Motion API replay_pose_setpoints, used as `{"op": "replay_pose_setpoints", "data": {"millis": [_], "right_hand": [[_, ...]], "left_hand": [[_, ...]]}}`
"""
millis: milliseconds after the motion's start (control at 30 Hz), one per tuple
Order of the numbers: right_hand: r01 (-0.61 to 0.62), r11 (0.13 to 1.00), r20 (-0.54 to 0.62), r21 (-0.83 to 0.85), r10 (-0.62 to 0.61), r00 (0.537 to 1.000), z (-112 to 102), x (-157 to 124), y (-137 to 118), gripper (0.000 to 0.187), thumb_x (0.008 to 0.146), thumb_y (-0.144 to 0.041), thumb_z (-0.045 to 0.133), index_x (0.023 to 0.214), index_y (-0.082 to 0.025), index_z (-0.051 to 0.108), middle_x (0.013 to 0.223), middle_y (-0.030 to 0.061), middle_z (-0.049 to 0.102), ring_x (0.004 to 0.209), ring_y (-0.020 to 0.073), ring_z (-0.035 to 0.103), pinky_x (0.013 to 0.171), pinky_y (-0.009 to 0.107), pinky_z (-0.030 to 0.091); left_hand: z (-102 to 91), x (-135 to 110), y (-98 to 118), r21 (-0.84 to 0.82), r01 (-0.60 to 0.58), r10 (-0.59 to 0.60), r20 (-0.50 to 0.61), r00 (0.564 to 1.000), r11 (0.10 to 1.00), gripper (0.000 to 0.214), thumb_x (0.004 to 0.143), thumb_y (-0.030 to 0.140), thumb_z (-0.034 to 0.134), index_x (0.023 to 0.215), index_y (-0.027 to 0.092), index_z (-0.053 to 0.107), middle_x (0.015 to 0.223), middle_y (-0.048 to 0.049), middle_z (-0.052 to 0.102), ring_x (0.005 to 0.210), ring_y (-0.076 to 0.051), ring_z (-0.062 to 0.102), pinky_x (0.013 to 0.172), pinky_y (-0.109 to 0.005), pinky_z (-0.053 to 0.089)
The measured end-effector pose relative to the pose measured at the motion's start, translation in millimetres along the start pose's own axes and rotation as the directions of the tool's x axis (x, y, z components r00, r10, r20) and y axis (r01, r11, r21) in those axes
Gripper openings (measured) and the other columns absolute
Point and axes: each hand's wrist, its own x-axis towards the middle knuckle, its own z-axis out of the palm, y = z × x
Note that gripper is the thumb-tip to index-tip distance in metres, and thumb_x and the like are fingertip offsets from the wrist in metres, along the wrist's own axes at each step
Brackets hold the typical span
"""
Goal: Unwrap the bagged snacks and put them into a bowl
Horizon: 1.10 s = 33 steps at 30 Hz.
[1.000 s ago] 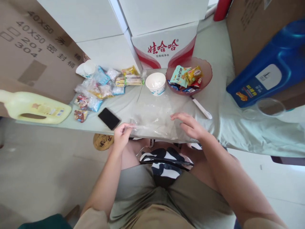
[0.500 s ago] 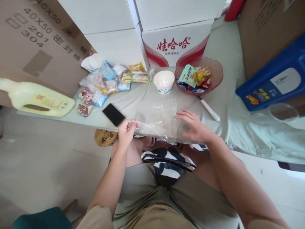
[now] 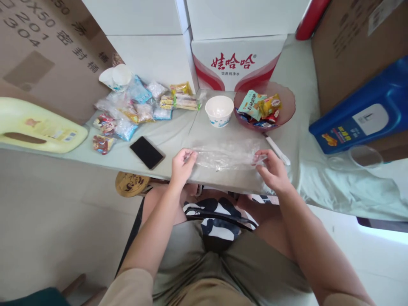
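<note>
A clear plastic bag lies folded into a narrow strip near the front edge of the pale green table. My left hand pinches its left end. My right hand pinches its right end. A white paper bowl stands just beyond the bag. To the right of the bowl, a pink glass dish holds several snack packets.
A black phone lies left of my hands. Several small snack packets and a paper cup sit at the back left. A yellow jug, a blue jug, a white knife and cardboard boxes surround the table.
The bag was spread flat with my right hand flat on it; now it is folded into a narrow strip and both hands pinch its ends.
</note>
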Motion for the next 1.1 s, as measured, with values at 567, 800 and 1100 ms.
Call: {"op": "replay_pose_setpoints", "data": {"millis": [567,800,1100], "right_hand": [[-0.419,0.891,-0.229,-0.174,0.377,0.897,25,9,-5,0.017,0.084,-0.038,0.055,0.089,-0.023,0.060,0.068,-0.0007,0.063,0.052,0.0136,0.049,0.056,0.029,0.039],[-0.465,0.796,-0.243,-0.388,0.398,0.884,18,-1,-5,0.045,0.070,-0.030,0.061,0.114,-0.023,0.055,0.068,0.0007,0.067,0.064,0.0234,0.058,0.062,0.034,0.041],[-0.263,0.727,-0.174,-0.635,0.197,0.965,17,-12,-8,0.077,0.078,-0.030,0.063,0.152,-0.022,0.044,0.134,0.0219,0.056,0.119,0.0422,0.060,0.095,0.062,0.050]], "left_hand": [[-10.0,-2,-21,0.124,0.000,-0.006,0.050,0.999,0.992,0.019,0.082,0.037,0.072,0.088,0.021,0.062,0.072,0.0019,0.061,0.071,-0.014,0.059,0.071,-0.026,0.047],[-8.9,4,-19,0.191,-0.070,0.061,0.051,0.997,0.979,0.012,0.088,0.026,0.063,0.100,0.023,0.063,0.086,0.0002,0.057,0.065,-0.012,0.054,0.069,-0.025,0.047],[9.4,32,-14,0.590,-0.082,0.070,0.043,0.997,0.803,0.026,0.082,0.010,0.066,0.104,0.022,0.069,0.101,-0.0104,0.064,0.090,-0.027,0.062,0.087,-0.041,0.049]]}}
